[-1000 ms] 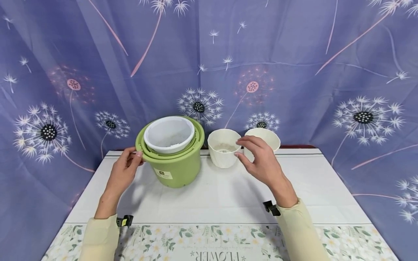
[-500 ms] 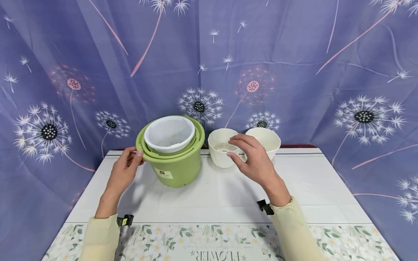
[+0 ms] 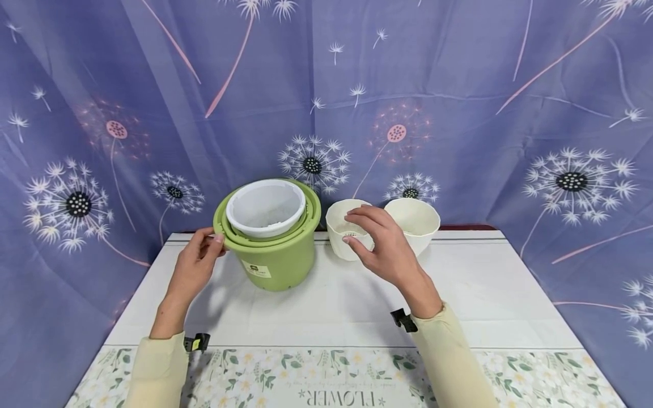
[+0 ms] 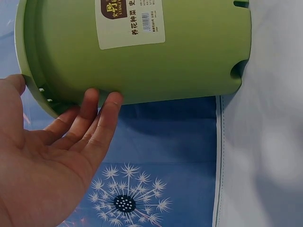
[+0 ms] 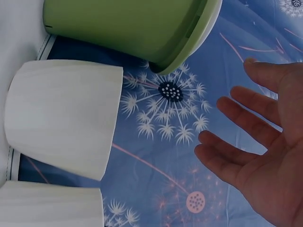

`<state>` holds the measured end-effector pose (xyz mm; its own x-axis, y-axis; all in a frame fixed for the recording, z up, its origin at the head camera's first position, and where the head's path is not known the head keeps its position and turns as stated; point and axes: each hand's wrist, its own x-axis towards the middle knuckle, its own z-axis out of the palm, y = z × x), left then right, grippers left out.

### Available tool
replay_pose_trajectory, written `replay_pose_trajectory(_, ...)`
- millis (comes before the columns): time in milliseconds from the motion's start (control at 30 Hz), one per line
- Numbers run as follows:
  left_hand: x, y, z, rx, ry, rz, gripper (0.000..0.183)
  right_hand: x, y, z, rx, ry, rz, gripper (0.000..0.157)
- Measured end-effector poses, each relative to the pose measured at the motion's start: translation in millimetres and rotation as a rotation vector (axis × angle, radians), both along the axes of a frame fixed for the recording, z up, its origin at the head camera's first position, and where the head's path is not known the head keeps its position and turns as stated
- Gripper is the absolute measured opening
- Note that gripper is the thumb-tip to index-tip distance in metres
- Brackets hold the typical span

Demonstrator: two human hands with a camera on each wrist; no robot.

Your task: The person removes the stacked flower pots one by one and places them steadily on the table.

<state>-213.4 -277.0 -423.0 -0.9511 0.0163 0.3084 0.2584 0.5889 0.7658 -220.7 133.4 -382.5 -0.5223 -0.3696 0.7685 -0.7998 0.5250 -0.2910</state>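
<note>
A green flowerpot [image 3: 278,260] with a paper label [image 4: 130,21] stands at the back left. Nested in it are another green rim and a white pot [image 3: 265,218]. My left hand [image 3: 196,258] pinches the green pot's rim at its left side, thumb on the edge and fingers below it against the wall. To the right stand two cream-white pots: a nearer-left pot [image 3: 339,241], partly behind my right hand, and a right-hand pot [image 3: 423,224]. My right hand [image 3: 385,243] hovers before and above them with fingers spread, holding nothing; the right wrist view shows it apart from the pots.
A white tablecloth [image 3: 326,317] with a printed floral border [image 3: 245,377] covers the table. Right behind the pots hangs a purple-blue curtain [image 3: 459,136] with dandelion patterns. The table's back edge runs just behind the pots.
My right hand has moved left, from in front of the right-hand cream pot toward the left one. The left hand and the green flowerpot have stayed where they were.
</note>
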Motion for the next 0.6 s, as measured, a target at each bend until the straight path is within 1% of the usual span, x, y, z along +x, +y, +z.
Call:
replay_pose_trajectory(333, -1.1, -1, 0.7, -0.012, 0.016, -0.003, 0.055, -2.5, -10, 1.2, 0.008, -0.003, 0.029, 0.035)
replay_pose_trajectory(600, -0.5, -1, 0.1, 0.003, 0.001, -0.007, 0.056, -2.0, -16, 0.5, 0.0, -0.007, 0.037, 0.036)
